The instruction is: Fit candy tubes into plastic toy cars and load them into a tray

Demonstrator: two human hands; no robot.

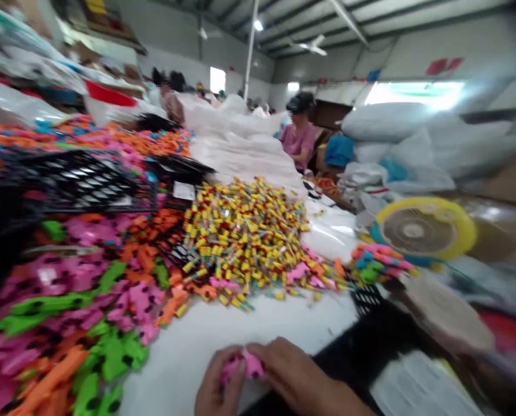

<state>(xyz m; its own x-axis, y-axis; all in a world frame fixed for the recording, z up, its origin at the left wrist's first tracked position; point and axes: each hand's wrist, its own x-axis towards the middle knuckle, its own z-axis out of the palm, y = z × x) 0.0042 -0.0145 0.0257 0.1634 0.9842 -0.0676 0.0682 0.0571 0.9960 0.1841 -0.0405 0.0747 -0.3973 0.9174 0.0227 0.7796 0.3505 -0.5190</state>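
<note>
At the bottom middle, my left hand (221,381) and my right hand (294,372) both grip one small pink plastic piece (253,365) with dark spots. Fingers cover much of it, so its full shape is hidden. Beneath them lies a white tabletop (175,358). Beyond my hands rises a large heap of small yellow pieces with red and teal parts (244,231). Left of my hands spreads a pile of pink (143,300), green (114,349) and orange plastic pieces (52,375), many with black spots.
A black plastic crate (84,179) sits among the pieces at left. To the right are a yellow-rimmed fan (414,231), a cluster of colourful pieces (379,263) and a dark tray edge (366,341). White sacks (249,150) lie behind; a person in a pink shirt (300,138) sits beyond.
</note>
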